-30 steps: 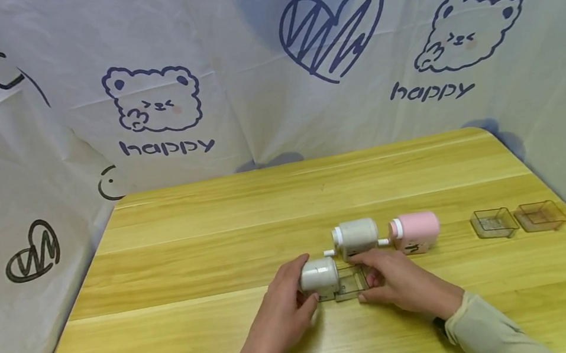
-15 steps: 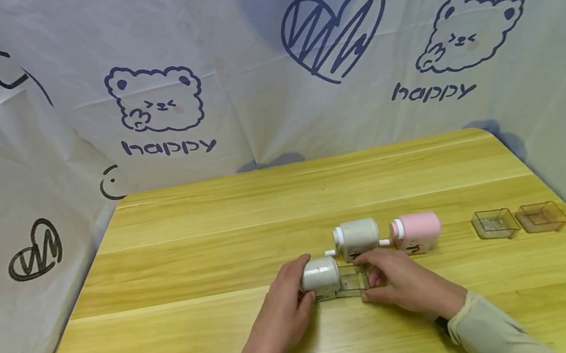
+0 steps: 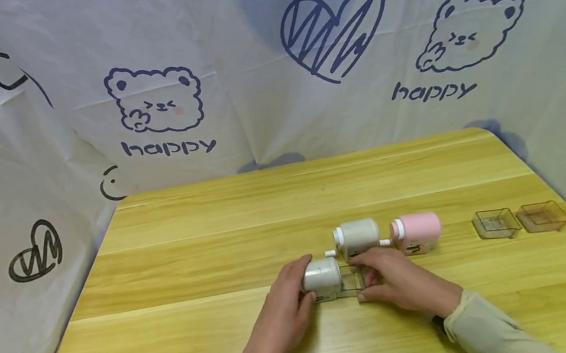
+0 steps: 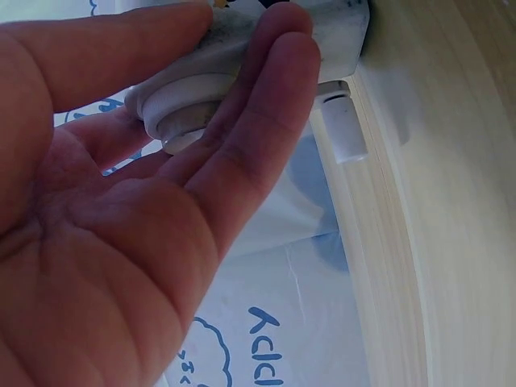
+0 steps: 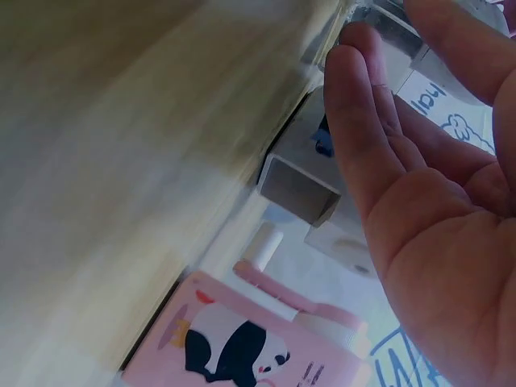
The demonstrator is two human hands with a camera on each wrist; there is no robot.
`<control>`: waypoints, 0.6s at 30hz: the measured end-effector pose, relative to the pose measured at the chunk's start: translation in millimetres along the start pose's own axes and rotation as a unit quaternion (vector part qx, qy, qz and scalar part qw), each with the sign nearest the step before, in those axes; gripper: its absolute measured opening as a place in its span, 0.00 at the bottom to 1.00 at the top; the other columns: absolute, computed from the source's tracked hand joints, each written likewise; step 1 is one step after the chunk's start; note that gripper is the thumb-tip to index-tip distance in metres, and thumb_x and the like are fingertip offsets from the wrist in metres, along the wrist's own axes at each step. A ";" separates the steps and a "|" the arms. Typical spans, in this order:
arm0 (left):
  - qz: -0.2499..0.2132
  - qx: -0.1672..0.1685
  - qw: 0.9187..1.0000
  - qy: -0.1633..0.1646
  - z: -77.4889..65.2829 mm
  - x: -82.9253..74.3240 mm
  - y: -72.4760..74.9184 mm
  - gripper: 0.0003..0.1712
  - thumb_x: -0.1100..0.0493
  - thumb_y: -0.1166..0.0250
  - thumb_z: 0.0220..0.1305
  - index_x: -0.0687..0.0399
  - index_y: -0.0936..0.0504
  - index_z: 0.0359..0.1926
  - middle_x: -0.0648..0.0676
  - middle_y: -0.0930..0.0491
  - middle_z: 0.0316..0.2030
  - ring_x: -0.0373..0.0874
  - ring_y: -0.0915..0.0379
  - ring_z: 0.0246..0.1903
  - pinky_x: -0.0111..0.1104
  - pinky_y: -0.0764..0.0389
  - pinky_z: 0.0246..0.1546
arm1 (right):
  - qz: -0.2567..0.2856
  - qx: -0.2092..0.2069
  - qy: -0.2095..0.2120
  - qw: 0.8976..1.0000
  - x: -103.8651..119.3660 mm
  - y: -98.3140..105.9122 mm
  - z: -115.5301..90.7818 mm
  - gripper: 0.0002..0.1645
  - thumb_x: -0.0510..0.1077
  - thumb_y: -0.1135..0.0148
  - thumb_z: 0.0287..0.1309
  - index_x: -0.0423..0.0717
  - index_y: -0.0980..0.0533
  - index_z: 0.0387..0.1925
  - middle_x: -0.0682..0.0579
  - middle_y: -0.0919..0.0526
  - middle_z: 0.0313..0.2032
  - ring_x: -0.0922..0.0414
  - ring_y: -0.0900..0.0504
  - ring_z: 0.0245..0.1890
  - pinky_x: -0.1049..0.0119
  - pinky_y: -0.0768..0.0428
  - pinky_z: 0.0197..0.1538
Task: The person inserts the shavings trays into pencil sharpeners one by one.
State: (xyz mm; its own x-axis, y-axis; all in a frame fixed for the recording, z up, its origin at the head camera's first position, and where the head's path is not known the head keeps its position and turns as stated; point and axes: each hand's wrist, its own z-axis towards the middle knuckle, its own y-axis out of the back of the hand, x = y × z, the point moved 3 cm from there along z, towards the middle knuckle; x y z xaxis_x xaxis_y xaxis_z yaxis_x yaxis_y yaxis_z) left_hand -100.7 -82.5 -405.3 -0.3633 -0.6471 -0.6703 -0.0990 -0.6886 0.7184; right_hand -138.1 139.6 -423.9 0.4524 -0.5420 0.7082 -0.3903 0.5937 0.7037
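In the head view my left hand [image 3: 281, 308] grips a grey-white crank pencil sharpener [image 3: 320, 274] lying low on the table. Its white collar and crank knob [image 4: 345, 129] show in the left wrist view. My right hand [image 3: 401, 280] pinches the right end of a clear shavings drawer [image 3: 351, 282] between thumb and fingers. The drawer's left end is at the sharpener's base, partly inside it as far as I can see. Just behind the right hand stands a second grey sharpener [image 3: 358, 238]; its base has an open slot [image 5: 298, 190] in the right wrist view.
A pink sharpener [image 3: 418, 231] with a panda picture stands right of the second grey one. Farther right, a clear grey drawer [image 3: 496, 225] and a clear brownish drawer [image 3: 542, 217] sit side by side on the wooden table [image 3: 205, 234]. A printed cloth [image 3: 248, 74] hangs behind.
My right hand has shifted slightly left with the drawer, and less of the drawer shows outside the sharpener. The left hand has stayed nearly still.
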 end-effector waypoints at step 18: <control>0.003 -0.001 1.000 -0.003 1.0 0.1 0.0 0.31 0.66 0.40 0.63 0.59 0.36 0.67 0.59 0.30 0.60 0.50 0.31 0.57 0.43 0.30 0.57 | -0.013 -0.018 0.007 1.000 2.0 -4.5 4.5 0.35 0.46 0.27 0.47 0.36 0.28 0.55 0.55 0.24 0.35 0.64 0.25 0.32 0.67 0.22 0.37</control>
State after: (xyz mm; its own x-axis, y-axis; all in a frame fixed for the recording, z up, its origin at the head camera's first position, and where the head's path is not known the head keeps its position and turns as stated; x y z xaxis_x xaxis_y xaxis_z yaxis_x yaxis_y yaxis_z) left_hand -101.7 -82.3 -405.3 -0.3701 -0.6492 -0.6645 -0.0945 -0.6853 0.7221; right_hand -139.1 133.1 -425.4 0.4740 -0.5486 0.6887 -0.3487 0.6012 0.7190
